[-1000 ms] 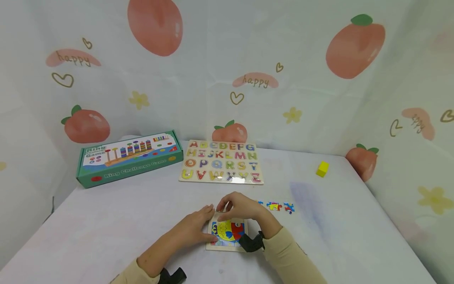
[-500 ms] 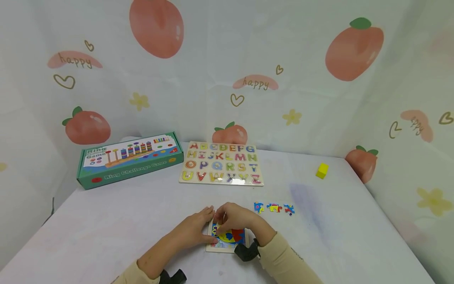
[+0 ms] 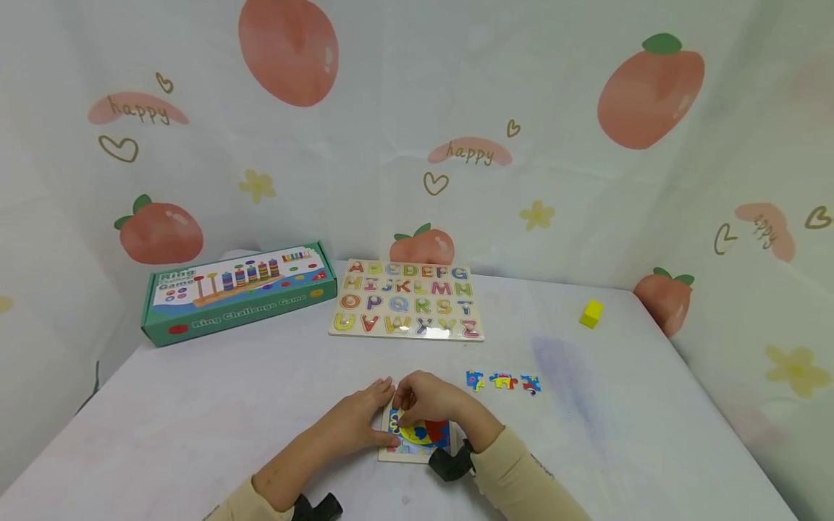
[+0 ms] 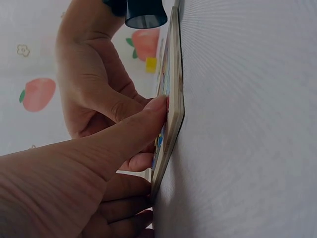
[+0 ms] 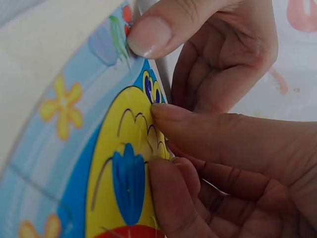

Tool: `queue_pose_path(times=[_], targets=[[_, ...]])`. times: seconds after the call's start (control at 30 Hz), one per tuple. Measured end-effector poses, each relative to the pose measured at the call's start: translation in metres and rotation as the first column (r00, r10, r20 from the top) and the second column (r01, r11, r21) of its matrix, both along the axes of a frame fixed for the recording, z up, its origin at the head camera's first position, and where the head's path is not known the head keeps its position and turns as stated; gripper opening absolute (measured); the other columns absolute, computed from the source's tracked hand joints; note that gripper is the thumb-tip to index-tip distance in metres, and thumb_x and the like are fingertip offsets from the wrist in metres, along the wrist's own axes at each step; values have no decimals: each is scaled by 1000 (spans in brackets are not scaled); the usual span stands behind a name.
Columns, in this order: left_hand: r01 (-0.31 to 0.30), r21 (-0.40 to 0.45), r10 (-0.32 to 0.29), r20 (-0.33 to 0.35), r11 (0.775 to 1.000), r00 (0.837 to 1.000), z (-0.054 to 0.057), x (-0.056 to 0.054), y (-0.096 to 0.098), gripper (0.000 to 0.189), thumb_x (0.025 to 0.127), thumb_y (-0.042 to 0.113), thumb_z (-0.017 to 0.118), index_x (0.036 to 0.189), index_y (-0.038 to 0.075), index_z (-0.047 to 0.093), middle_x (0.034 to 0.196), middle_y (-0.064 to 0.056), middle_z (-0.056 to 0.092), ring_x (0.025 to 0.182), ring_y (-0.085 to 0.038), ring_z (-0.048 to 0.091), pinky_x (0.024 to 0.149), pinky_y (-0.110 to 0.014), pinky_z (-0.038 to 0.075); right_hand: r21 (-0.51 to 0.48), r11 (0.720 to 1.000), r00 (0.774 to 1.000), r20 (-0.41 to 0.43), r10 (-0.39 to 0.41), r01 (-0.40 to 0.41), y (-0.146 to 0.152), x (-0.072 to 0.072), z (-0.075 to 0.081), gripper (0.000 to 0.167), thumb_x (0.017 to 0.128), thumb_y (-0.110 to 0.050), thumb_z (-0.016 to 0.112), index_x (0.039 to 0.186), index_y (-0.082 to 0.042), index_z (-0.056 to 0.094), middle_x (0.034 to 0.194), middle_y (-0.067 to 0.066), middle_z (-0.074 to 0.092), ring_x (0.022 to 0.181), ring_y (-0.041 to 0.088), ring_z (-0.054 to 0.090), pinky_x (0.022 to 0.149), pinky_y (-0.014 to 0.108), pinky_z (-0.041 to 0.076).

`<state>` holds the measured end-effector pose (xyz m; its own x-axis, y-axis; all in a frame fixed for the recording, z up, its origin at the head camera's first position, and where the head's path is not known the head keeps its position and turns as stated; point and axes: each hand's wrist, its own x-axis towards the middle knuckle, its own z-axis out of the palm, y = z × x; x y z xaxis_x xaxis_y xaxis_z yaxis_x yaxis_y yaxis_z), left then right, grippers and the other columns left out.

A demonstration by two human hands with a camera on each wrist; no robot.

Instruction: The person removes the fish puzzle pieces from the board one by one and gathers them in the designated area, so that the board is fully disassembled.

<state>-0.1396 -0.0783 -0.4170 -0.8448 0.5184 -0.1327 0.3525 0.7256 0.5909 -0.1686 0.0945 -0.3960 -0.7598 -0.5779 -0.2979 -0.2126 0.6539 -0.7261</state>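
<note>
A small wooden jigsaw board (image 3: 423, 457) with a yellow, blue and red fish picture lies at the table's near middle. My left hand (image 3: 355, 420) grips its left side, thumb (image 4: 153, 109) on the picture and fingers along the far edge. Over the board, my right hand (image 3: 433, 399) has curled fingers; thumb and fingertips pinch at a yellow puzzle piece (image 5: 126, 111) of the fish, and the hand covers the board's upper part in the head view. Loose puzzle pieces lie in a row to the right: one (image 3: 475, 380), a second (image 3: 504, 380) and a third (image 3: 531, 383).
Behind the hands lies a wooden alphabet board (image 3: 407, 298). A green Ring Challenge Game box (image 3: 241, 293) sits at the back left. A yellow block (image 3: 591, 313) stands at the back right of the white-covered table (image 3: 215, 420). A peach-patterned curtain (image 3: 384, 108) encloses the sides and back.
My right hand has moved down from the board's top edge onto the fish picture, uncovering the leftmost loose piece. My left hand has stayed at the board's left side.
</note>
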Motion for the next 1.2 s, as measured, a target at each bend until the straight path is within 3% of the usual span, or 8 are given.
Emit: queue_pose_path(times=[0.43, 0.73, 1.0, 1.2], targets=[[-6, -5, 6, 7, 1000, 1000, 2, 0, 0, 83, 73, 37, 77, 137, -2, 42, 146, -18, 38, 138, -35, 31, 107, -54, 33, -16, 1000, 1000, 16, 19, -19, 1, -3, 0, 13, 78, 0, 72, 85, -3, 61, 75, 0, 54, 70, 12, 48, 63, 18, 44], [-1, 14, 1, 11, 1000, 1000, 1, 0, -1, 82, 74, 38, 77, 138, -1, 42, 147, -18, 37, 138, -35, 31, 106, -57, 32, -34, 999, 999, 40, 22, -21, 4, -6, -3, 10, 81, -3, 69, 85, -6, 60, 77, 0, 59, 71, 12, 53, 70, 20, 50], [-8, 13, 8, 12, 1000, 1000, 2, 1, 0, 81, 73, 39, 77, 137, 1, 44, 147, -17, 38, 138, -35, 31, 106, -55, 33, -171, 985, 997, 81, -2, 16, 12, -12, -6, 6, 84, -6, 67, 88, -3, 63, 71, 0, 57, 63, 10, 50, 59, 19, 46], [-11, -4, 11, 7, 1000, 1000, 1, 1, 0, 82, 74, 40, 76, 137, -1, 43, 147, -16, 37, 138, -34, 31, 107, -54, 33, -164, 985, 994, 99, -38, 54, 19, -12, -3, 10, 83, -10, 69, 88, -3, 63, 68, -1, 57, 58, 11, 50, 54, 20, 46]])
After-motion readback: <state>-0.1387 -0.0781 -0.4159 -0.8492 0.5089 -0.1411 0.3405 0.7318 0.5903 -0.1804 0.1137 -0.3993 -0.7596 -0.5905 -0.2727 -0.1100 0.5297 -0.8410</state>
